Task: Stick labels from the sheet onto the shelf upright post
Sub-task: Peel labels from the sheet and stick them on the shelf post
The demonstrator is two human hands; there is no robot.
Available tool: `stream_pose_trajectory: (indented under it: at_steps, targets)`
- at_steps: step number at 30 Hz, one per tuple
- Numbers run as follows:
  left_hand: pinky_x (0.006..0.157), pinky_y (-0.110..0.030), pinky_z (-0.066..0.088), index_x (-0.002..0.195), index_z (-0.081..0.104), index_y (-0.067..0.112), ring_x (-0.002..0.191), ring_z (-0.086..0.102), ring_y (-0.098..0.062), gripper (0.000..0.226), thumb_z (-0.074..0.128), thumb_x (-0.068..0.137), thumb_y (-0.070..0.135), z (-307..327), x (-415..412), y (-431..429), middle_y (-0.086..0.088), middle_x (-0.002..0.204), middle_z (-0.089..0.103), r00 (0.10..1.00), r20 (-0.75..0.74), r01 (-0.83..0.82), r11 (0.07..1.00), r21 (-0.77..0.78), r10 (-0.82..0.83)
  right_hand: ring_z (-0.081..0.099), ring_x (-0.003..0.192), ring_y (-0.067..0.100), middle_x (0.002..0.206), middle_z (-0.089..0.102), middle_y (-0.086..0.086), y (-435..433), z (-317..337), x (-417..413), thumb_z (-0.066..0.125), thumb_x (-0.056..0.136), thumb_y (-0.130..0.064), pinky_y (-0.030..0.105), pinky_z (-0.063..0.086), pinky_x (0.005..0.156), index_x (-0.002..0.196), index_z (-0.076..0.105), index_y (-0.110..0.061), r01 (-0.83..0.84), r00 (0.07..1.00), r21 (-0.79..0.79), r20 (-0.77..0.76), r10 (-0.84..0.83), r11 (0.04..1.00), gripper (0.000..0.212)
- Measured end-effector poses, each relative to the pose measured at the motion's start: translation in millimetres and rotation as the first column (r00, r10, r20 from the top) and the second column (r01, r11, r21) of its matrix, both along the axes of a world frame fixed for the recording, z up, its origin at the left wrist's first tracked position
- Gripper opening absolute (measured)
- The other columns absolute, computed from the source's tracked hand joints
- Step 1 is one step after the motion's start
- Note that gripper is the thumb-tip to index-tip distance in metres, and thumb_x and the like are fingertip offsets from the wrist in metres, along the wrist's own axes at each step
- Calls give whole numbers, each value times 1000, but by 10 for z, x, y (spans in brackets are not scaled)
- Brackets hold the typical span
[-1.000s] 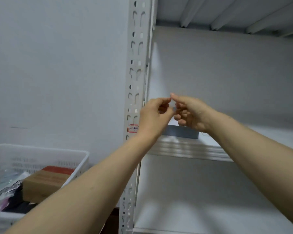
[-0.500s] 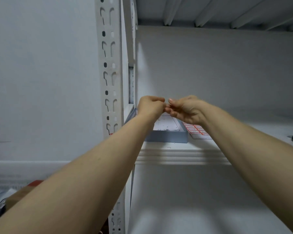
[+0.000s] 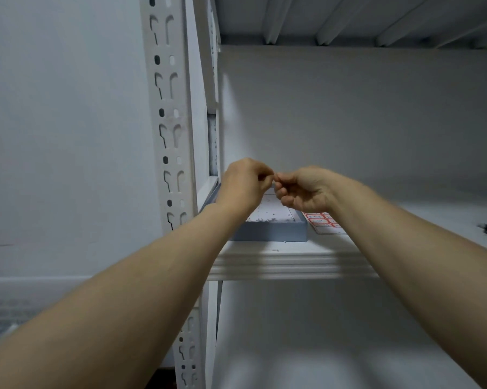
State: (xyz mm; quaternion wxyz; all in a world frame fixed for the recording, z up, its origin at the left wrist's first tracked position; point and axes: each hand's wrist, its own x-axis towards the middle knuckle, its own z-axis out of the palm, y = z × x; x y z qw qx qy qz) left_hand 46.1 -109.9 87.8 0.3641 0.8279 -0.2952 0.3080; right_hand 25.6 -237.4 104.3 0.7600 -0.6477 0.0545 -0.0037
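Left hand [image 3: 243, 182] and right hand [image 3: 304, 189], fingers curled, meet over the box [image 3: 273, 233], probably freeing a label I cannot see.

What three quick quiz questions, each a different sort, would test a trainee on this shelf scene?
1. Fill in: the upright post stands to the ___ of the left hand and right hand.
2. True or false: the label sheet lies right of the grey box on the shelf.
3. Where do the hands meet? A over the box; B on the post; C under the shelf.
Key: 1 left; 2 true; 3 A.
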Motion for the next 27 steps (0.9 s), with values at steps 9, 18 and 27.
stream_pose_trajectory:
  at_steps: [9,18,27]
  targets:
    - [63,-27,37,80,59,8,74,49,-23,14,48,87,11,-36,92,-44,-6,81,58,987,-149,-46,997,61,54,39,51,12,61,47,5,-65,-41,14,49,95,-6,17,31,35,71,56,-4,85,996,-291,45,-75,953,25]
    - [79,-33,44,89,66,2,75,51,-23,47,37,100,38,15,110,-117,-5,89,62,889,-455,-26,998,57,49,45,49,12,62,55,6,-90,-51,22,54,91,-7,22,33,43,76,60,-4,196,979,-449,143,-147,871,17]
    - [64,-28,45,95,69,-3,66,52,-22,19,59,92,13,-4,100,-83,-16,87,66,883,-468,21,993,114,35,49,52,16,70,64,13,-67,-87,54,70,77,-2,23,37,49,87,70,7,310,950,-670,238,-201,674,14]
